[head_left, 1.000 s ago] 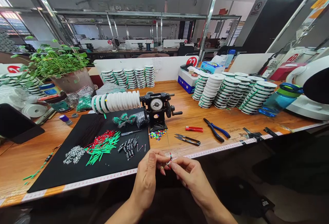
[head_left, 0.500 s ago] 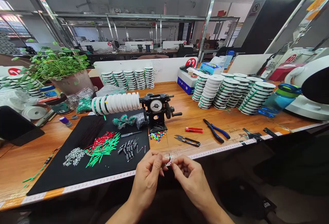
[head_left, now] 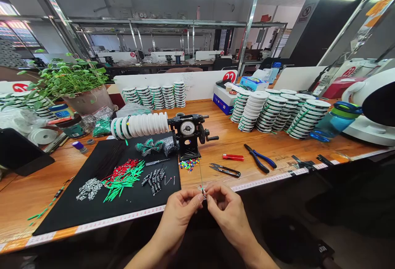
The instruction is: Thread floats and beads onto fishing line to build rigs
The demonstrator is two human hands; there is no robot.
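My left hand (head_left: 182,211) and my right hand (head_left: 226,207) meet at the front edge of the wooden table, thumbs and index fingers pinched close together. Between the fingertips is a small dark piece with a bit of red (head_left: 202,189), on a thin line that runs up toward the black winding machine (head_left: 187,131). Both hands pinch at this piece; its lower part is hidden by the fingers. Just beyond them lie colourful ball-headed pins (head_left: 189,164) and black-handled snips (head_left: 225,170).
On the black mat (head_left: 70,211) lie green tubes (head_left: 126,182), red pieces, black cylinders (head_left: 153,180) and silver bits. Pliers (head_left: 259,158) and a red lighter (head_left: 233,157) lie to the right. Spool stacks (head_left: 271,110) and a blue bottle (head_left: 335,121) stand behind.
My left hand's fingers have closed in toward the right hand's fingertips, its thumb now lower and nearer the piece. The thin line above the hands shows more clearly.
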